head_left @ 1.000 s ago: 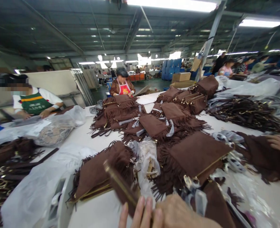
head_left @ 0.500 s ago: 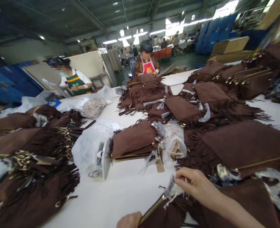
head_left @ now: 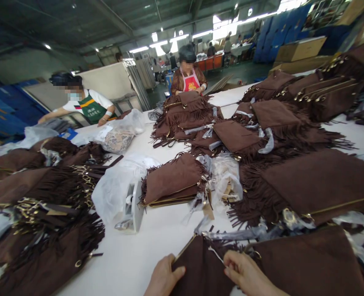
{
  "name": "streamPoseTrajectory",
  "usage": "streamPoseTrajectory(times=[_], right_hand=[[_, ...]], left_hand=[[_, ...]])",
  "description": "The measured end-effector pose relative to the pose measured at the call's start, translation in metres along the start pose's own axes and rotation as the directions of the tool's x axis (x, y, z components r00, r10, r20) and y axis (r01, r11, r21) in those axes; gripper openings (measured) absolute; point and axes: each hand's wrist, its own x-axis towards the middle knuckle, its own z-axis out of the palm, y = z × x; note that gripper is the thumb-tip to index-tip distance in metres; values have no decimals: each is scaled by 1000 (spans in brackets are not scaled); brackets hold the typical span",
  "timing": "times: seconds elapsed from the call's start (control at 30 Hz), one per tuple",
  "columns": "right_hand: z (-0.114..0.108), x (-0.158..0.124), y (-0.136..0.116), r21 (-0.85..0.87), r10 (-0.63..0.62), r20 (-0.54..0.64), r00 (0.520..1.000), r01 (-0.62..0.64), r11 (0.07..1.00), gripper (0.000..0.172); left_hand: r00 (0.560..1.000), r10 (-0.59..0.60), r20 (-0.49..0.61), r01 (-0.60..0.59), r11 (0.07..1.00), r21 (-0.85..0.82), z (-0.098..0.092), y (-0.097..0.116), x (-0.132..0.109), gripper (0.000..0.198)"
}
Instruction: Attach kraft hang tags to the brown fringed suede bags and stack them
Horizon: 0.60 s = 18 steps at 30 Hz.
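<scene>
A brown suede fringed bag (head_left: 206, 271) lies on the white table (head_left: 129, 263) right in front of me, its zipper edge toward the left. My left hand (head_left: 163, 279) grips that bag's left edge, thumb on top. My right hand (head_left: 246, 273) is pinched on a thin white string (head_left: 215, 254) running across the bag's top. A grey plastic strip (head_left: 234, 235) lies just beyond the bag.
Stacks of the same brown fringed bags (head_left: 175, 181) cover the table ahead, right and left. A white tool stand (head_left: 134, 207) and clear plastic bags (head_left: 114, 185) sit at centre left. Two workers (head_left: 86, 107) stand at the far side.
The view has swung down and left. My right hand came down from the bag's wrapped hardware to the string on the bag. My left hand shifted onto the bag's edge.
</scene>
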Motion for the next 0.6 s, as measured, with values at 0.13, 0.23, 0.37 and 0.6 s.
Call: streamPoseTrajectory(times=[0.13,0.23,0.37,0.6], right_hand=[[1,4,2,284,-16,-23,1000,22,959,8],[-1,4,-4,544,-47,12,999,32,838,22],[-7,-1,-14,696,-128,76,989,39,717,34],[-17,-19,-26,570,-291,195,937,133,811,30]], left_hand=[[965,62,-256,-32,992,122,6,17,7,32],[943,151,-296,-183,980,-82,12,41,4,28],[959,84,271,123,737,-665,32,71,3,61],[959,107,261,218,303,-928,76,79,2,34]])
